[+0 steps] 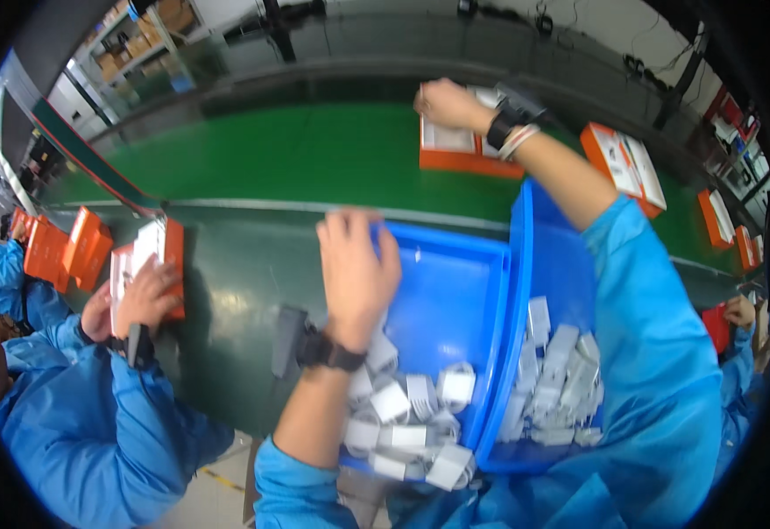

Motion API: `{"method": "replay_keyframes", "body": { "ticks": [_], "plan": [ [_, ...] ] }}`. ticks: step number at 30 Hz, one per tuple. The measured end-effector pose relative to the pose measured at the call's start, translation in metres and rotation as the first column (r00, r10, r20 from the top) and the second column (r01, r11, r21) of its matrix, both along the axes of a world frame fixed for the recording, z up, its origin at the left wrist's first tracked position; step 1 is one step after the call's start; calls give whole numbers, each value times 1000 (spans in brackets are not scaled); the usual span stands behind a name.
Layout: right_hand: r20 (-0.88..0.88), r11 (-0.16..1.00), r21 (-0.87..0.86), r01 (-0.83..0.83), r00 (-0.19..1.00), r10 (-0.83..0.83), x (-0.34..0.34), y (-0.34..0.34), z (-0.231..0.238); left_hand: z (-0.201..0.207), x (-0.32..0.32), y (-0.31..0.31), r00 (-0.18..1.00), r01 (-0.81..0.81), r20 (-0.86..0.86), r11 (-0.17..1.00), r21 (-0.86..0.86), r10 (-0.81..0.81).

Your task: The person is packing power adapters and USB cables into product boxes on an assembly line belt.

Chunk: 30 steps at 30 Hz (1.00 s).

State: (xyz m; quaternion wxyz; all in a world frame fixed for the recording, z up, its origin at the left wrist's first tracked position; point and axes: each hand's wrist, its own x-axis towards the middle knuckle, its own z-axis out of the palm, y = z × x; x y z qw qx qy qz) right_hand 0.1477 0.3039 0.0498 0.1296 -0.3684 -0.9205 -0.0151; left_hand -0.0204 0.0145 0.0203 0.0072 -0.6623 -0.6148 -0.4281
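Blue plastic makes up the two bins standing side by side in front of the person. The left bin [451, 300] holds a loose heap of white blocks with cords [420, 397] toward its near end, while its far part shows bare floor. The right bin [561, 247] carries a pile of slim white pieces [557, 379], also gathered toward the near end.

Beyond the bins, on a green belt [314, 150], sits an open orange box [460, 161] with a white inside. The right hand [455, 104] is over the left part of this box, its fingers curled down; whether they are clamped on anything, I cannot tell. The left hand [356, 264] is at the far left corner of the left bin, back upward, fingers nearly together and thumb a little apart; its palm is hidden, so I cannot tell if it grips something.

Farther right on the belt is another open orange box [627, 167], with white contents. At left, a co-worker [111, 414] has both hands at an open orange-and-white carton [173, 264].
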Motion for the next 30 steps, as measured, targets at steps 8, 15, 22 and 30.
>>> {"method": "replay_keyframes", "body": {
  "ticks": [8,15,22,30],
  "plan": [
    [-133,629,-427,-650,733,667,-24,-231,11,4,-27,-7,858,-114,485,983,-141,169],
    [-114,692,-325,-644,753,648,-34,-258,-19,-1,-31,-4,849,-96,513,992,-83,125],
    [-81,626,-159,-763,642,762,-39,-264,-12,-1,-30,-8,884,-112,447,991,-77,135],
    [-78,588,-112,-801,597,799,-48,-271,-22,2,-31,-7,887,-92,446,992,-84,120]
  ]
}}
